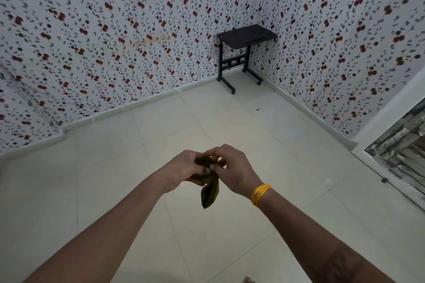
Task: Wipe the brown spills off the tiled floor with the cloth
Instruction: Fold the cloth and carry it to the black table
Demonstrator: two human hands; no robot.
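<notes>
Both hands are closed on the cloth: my left hand and right hand meet in front of me, fingertips pinching the bunched top of the dark olive fabric while its loose tail hangs down between the wrists, well above the tiled floor. I judge this as the preparing step, folding or gathering the cloth into a pad, with no wiping under way. No clear brown spill shows on the pale tiles from here; only a small dark speck lies near the right-hand skirting, and a brownish smudge peeks in at the bottom edge of the view, too cut off for me to name. The next move, as I see it, calls for finding the spill, then crouching and pressing the cloth flat to the tile. Room is generous: the floor is open up to the skirting on both walls, a black side table stands in the far corner, and a doorway threshold runs along the right.
</notes>
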